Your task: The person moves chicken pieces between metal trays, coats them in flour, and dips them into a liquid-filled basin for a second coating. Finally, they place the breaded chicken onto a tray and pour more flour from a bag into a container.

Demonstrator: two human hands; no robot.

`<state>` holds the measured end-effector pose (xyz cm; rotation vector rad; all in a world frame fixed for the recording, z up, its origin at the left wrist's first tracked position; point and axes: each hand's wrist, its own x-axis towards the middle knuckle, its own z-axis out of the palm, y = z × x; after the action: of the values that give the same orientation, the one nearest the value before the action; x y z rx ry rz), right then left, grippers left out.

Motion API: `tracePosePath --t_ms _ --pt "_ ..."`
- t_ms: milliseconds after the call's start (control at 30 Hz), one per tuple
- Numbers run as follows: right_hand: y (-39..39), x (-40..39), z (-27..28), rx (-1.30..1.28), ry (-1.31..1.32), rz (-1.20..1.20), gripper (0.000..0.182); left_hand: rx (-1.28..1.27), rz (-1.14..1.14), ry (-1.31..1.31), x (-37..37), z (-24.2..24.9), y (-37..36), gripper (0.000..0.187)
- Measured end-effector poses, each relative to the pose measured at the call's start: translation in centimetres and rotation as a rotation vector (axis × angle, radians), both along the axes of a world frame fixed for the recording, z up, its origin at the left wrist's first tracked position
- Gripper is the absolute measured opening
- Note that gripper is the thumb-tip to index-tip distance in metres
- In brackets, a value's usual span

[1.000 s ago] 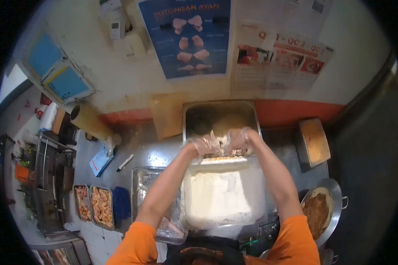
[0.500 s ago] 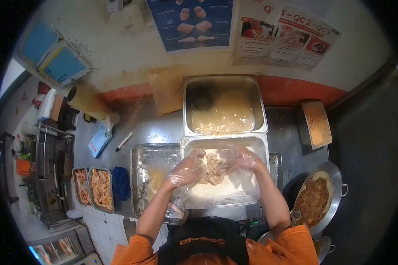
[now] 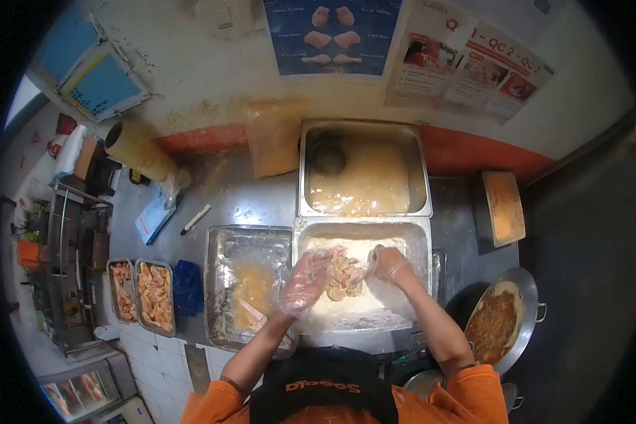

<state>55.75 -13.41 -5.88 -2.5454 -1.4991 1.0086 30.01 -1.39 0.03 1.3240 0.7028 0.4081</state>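
A heap of pale, flour-dusted strips that look like raw chicken skin (image 3: 346,274) lies in a metal pan of white flour (image 3: 332,318). My left hand (image 3: 306,284), in a clear plastic glove, is at the left side of the heap with its fingers stretched out against it. My right hand (image 3: 390,267), gloved the same way, is just right of the heap, apart from it, over the flour. Its fingers are curled inward, and what they hold, if anything, is hidden.
Behind the flour stands a deep pan of cloudy liquid (image 3: 364,173). A floury tray (image 3: 222,283) is on the left, beyond it trays of raw chicken (image 3: 154,297). A wide pan of brown crumbs (image 3: 493,325) is on the right, below an orange-topped container (image 3: 505,208).
My right hand has drawn away from the heap to the right and its fingers have curled. The strips lie more exposed and spread. The view has shifted slightly.
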Motion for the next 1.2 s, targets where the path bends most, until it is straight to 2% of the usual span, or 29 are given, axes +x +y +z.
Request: tracePosePath --t_ms 100,167,200,233,267,333,367,433,500,533,567,600,667,700,767,800,867,900,967,1033,1067,1100,1167,1200 --pt "0.7 -0.4 8.4 0.071 0.13 -0.051 0.042 0.09 -0.043 0.047 -0.2 1.1 -1.0 0.051" --pt "1.8 0.2 14.7 0.242 0.364 -0.207 0.044 0.104 -0.021 0.22 -0.2 2.6 -1.0 0.055" --pt "2.5 1.1 16.3 0.325 0.481 -0.294 0.045 0.108 -0.018 0.306 -0.2 2.9 -1.1 0.057" --pt "3.2 2.3 15.9 0.436 0.564 -0.363 0.047 0.337 0.04 0.275 0.0 0.7 -1.5 0.065" --pt "4.2 3.6 15.7 0.55 0.645 -0.431 0.05 0.252 0.068 0.292 0.1 -1.1 -2.2 0.065" --pt "7.9 5.8 17.6 0.581 0.483 -0.343 0.057 0.087 0.125 0.322 1.3 -1.4 -2.7 0.066" --pt "9.8 6.8 17.8 0.397 0.374 -0.311 0.056 0.159 0.023 0.334 1.3 -1.0 -2.4 0.066" --pt "13.2 8.7 16.2 0.036 0.153 -0.242 0.054 0.307 -0.175 0.357 0.6 0.9 -1.1 0.066" --pt "15.1 10.8 10.1 -0.058 -0.004 -0.05 0.051 0.457 -0.382 0.383 -0.2 2.7 0.1 0.068" --pt "16.1 12.1 6.4 -0.109 -0.084 0.046 0.05 0.346 -0.351 0.361 0.2 2.9 0.0 0.068" --pt "16.5 13.7 2.1 -0.09 -0.087 0.014 0.045 0.237 -0.314 0.339 0.6 3.1 0.0 0.068" --pt "16.5 15.3 -2.3 -0.073 -0.088 -0.018 0.041 -0.054 -0.142 0.28 1.5 3.0 -1.1 0.069" --pt "17.4 15.5 -4.0 -0.112 -0.147 0.15 0.035 -0.314 0.011 0.203 1.8 4.4 -1.4 0.065" --pt "19.1 14.3 -3.2 -0.165 -0.204 0.345 0.034 -0.283 -0.014 0.191 1.4 7.0 -1.1 0.061" --pt "21.2 12.2 -3.1 -0.199 -0.294 0.564 0.032 0.041 -0.155 0.306 0.9 6.6 -0.7 0.054" --pt "21.7 11.7 -4.1 -0.167 -0.283 0.572 0.031 0.34 -0.27 0.424 0.6 3.4 -0.6 0.05" --pt "22.5 10.7 -6.2 -0.091 -0.22 0.574 0.027 0.419 -0.265 0.455 0.8 0.5 -1.1 0.043" --pt "22.8 10.1 -7.6 -0.044 -0.168 0.57 0.025 0.195 -0.146 0.378 1.2 0.0 -1.5 0.04" --pt "23.4 8.9 -10.6 0.052 -0.064 0.567 0.021 -0.096 0.009 0.326 2.1 0.6 -1.9 0.037" --pt "24.3 8.4 -14.1 0.156 0.038 0.57 0.017 -0.24 0.085 0.33 2.7 1.5 -1.7 0.039" --pt "24.4 9.1 -16.9 0.111 0.084 0.504 0.019 -0.316 0.126 0.308 2.6 1.1 -1.5 0.043" --pt "24.4 8.8 -15.8 0.102 0.099 0.446 0.02 -0.404 0.167 0.235 2.1 -1.9 -1.5 0.055" --pt "24.1 7.8 -11.2 0.071 0.063 0.259 0.022 -0.363 0.122 0.208 1.6 -2.5 -1.1 0.058" --pt "24.0 7.3 -9.1 0.073 0.038 0.187 0.023 -0.236 0.034 0.256 1.5 -0.6 -1.0 0.048"
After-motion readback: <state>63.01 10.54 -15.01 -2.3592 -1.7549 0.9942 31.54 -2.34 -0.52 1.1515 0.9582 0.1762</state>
